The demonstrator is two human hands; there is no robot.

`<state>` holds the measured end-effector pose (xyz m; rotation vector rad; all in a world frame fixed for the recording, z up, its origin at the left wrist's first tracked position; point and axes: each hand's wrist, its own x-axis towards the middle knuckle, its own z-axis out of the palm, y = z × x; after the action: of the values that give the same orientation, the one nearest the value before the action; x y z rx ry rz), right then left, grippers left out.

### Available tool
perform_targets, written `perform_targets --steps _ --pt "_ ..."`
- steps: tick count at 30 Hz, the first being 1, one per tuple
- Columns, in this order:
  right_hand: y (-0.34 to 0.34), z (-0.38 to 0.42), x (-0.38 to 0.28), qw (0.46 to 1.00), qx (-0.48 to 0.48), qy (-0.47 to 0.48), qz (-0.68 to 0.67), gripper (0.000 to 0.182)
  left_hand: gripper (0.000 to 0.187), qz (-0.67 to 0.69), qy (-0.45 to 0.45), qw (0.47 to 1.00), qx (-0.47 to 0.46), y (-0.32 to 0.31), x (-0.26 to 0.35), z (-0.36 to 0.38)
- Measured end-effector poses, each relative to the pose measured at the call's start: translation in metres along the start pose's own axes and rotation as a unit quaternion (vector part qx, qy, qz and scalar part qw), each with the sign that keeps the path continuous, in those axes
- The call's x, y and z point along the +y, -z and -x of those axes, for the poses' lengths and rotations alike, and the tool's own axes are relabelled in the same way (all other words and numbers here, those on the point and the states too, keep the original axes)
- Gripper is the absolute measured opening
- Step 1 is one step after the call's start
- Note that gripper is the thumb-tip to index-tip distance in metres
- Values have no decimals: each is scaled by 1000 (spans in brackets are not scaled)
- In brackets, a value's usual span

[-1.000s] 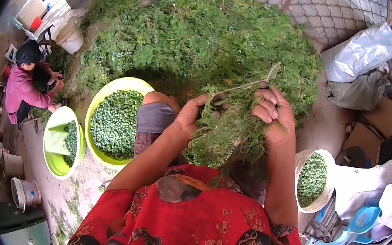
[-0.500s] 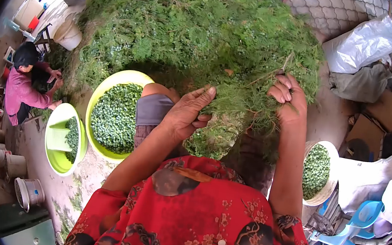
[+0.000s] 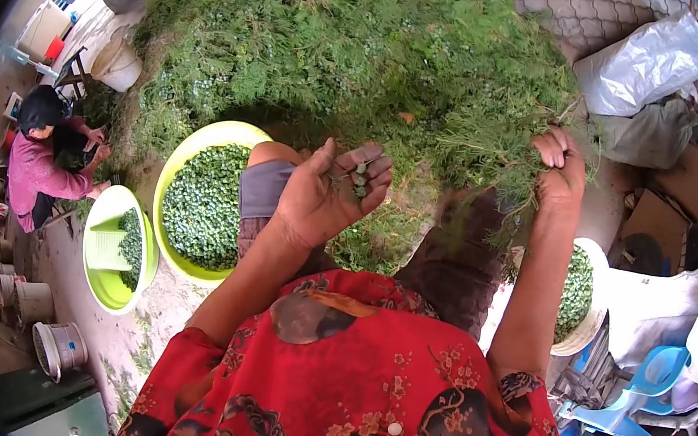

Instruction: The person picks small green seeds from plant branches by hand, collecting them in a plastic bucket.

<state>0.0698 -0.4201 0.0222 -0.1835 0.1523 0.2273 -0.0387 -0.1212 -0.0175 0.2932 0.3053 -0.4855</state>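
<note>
My left hand (image 3: 321,197) is turned palm up with curled fingers, and a few small green cones (image 3: 360,182) with bits of stem lie in it. On the right, my right hand (image 3: 560,170) grips a feathery evergreen branch (image 3: 492,153) by its stem end. The branch's sprays spread leftward, over the near edge of a large heap of cut evergreen branches (image 3: 360,54). Beside my left knee stands a yellow-green tub (image 3: 163,186) full of green cones. A white bucket (image 3: 596,314) of similar cones is at my right, partly behind my forearm.
A smaller green basin (image 3: 102,291) with a slotted insert stands left of the tub. Further left, another person (image 3: 48,168) in a pink top works by the heap. At right are a silvery sack (image 3: 646,67), cardboard (image 3: 657,230) and a blue plastic object (image 3: 651,381).
My right hand has moved right with the branch, away from the left hand. My left hand has turned palm up, showing cones in it.
</note>
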Motion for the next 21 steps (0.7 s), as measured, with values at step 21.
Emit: perform_targets --steps 21 --pt "32 -11 7 998 -6 -35 45 30 60 -150 -277 949 -6 42 95 100"
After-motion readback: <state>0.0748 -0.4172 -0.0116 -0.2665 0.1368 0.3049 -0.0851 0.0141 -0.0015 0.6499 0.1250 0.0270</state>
